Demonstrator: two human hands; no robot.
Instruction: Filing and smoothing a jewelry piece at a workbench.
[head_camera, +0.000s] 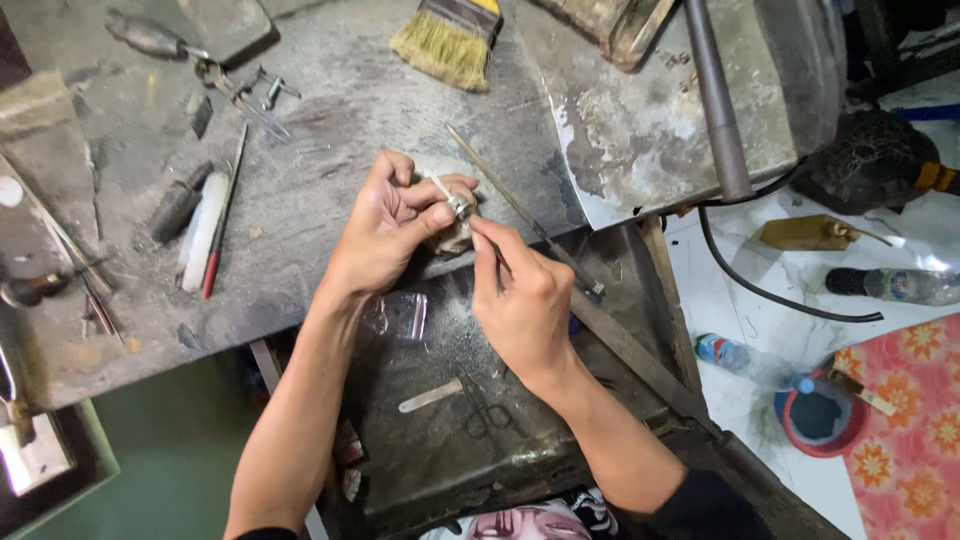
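Silver ring (459, 205) sits pinched between thumb and fingers of the left hand (395, 225), braced on a small wooden peg at the edge of the grey workbench (330, 130). The right hand (520, 300) grips a thin needle file (520, 210), its fingers closed around it. A slip of the file could likely scratch the ring or nick a fingertip.

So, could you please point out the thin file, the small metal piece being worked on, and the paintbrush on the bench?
thin file (505, 190), head view, on the bare middle of its shaft.
small metal piece (459, 206), head view, on its shiny top between the left fingers.
paintbrush (442, 48), head view, on its pale bristles.
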